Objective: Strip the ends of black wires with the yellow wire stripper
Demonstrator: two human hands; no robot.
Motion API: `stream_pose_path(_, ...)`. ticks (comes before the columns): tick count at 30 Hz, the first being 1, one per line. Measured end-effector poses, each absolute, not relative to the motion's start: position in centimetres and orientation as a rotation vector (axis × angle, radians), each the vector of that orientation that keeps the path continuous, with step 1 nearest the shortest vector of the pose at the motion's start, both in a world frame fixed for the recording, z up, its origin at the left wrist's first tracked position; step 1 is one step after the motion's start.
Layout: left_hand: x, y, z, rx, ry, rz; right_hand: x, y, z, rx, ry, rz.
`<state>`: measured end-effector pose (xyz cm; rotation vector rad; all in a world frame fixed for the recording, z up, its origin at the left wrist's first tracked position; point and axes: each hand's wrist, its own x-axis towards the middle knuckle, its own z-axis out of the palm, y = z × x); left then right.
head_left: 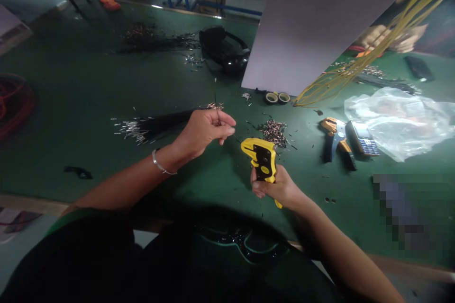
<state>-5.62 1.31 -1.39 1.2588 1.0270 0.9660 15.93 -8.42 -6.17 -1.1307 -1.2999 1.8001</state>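
Note:
Between the thumb and fingers of my left hand is a thin black wire, one end rising above the fingers. Its other end points toward the jaws of a yellow and black wire stripper; whether it sits inside them I cannot tell. Wrapped around the stripper's handles is my right hand. A bundle of black wires with pale bare ends lies on the green table just behind my left hand. Beyond the stripper is a pile of small cut wire scraps.
To the right lie an orange and blue stripper, a keypad phone and a clear plastic bag. A white panel, tape rolls and a black headset stand farther back. Another person's hands are at the far right.

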Motion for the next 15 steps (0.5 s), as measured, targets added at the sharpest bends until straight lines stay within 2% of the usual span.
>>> stream_pose_path(8, -5.9, 2.0, -2.0, 1.112, 0.938, 1.039, 15.1, -8.4, -6.3, -1.326, -1.364, 1.685)
stream_pose_path(15, -5.9, 1.8, -1.0, 0.797, 0.669, 0.971, 14.8, -8.9, -6.0, -1.395, -1.572, 1.532)
